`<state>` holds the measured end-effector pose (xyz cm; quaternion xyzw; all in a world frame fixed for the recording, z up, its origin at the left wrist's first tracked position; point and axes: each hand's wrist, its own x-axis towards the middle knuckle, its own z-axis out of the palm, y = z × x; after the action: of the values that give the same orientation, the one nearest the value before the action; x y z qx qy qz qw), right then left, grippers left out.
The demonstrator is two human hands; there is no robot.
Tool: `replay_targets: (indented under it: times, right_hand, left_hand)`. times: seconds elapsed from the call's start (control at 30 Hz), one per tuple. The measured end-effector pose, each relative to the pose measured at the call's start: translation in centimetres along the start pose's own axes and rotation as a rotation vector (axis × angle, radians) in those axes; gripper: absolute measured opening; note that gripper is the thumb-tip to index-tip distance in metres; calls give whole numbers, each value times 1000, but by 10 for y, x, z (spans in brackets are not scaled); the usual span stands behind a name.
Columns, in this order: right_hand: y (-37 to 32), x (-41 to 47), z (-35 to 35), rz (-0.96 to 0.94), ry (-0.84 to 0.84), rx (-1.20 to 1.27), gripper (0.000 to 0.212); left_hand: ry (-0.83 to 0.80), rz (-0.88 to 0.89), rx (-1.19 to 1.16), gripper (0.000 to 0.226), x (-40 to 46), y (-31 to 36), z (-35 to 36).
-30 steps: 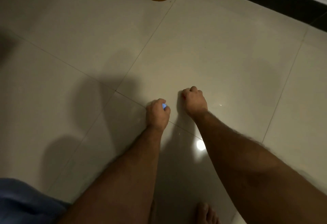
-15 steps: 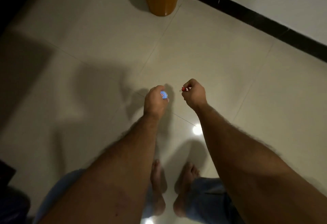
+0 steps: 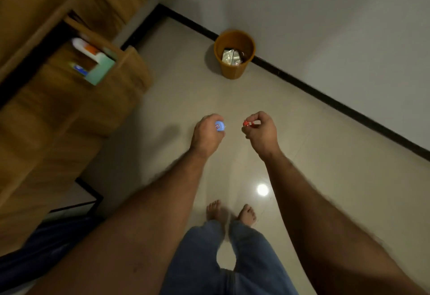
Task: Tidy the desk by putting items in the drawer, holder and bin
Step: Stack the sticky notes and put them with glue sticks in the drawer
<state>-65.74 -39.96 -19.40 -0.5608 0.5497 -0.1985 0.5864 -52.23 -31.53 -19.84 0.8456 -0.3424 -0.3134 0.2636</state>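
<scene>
Both hands are out in front, held above the tiled floor (image 3: pixel 325 155). The left hand (image 3: pixel 207 135) is curled round a small blue object (image 3: pixel 220 126); there is a small red-edged label on it, but the print is too small and blurred to read. The right hand (image 3: pixel 261 130) pinches a tiny red-and-white item (image 3: pixel 247 123) between thumb and fingertips, fingers curled in tight. What either item is, I cannot tell.

Ahead, against the black skirting (image 3: pixel 325 95) and the white wall (image 3: pixel 325 26), stands the orange bin (image 3: pixel 233 53), upright, well apart from the hands. Inside it lies shiny silver wrapping (image 3: pixel 230 56) with something dark beside it; no lettering can be made out.

To the left, the wooden desk (image 3: pixel 58 108) fills the frame, smeared by motion. Its drawer (image 3: pixel 130 71) hangs open, and in it sits a pale green box (image 3: pixel 102 71) along with white, orange and blue things, too blurred for any brand to show.

Down below, 2 bare feet (image 3: pixel 246 214) stand on the tiles under blue jeans (image 3: pixel 209 259), with a bright lamp reflection (image 3: pixel 262 189) on the floor between the forearms. A dark blue cloth (image 3: pixel 35 259) sits low on the left
</scene>
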Motion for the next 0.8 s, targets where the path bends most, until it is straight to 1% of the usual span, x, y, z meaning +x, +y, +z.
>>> replay_targets:
  times: [0.13, 0.27, 0.47, 0.63, 0.8]
  right_hand:
    - [-50, -35, -3, -66, -70, 47, 25]
    - [-81, -59, 0, -143, -144, 61, 19]
    - [-111, -90, 18, -135, -319, 119, 20]
    - [-140, -103, 49, -137, -453, 140, 22]
    - [-164, -105, 114, -135, -520, 151, 18]
  left_hand:
    - [18, 22, -31, 41, -30, 17, -53]
    - [116, 21, -54, 39, -57, 18, -86]
    - [252, -7, -160, 37, -96, 12, -117]
    - [329, -19, -266, 38, -105, -7, -152]
    - [383, -51, -331, 40, -102, -52, -200]
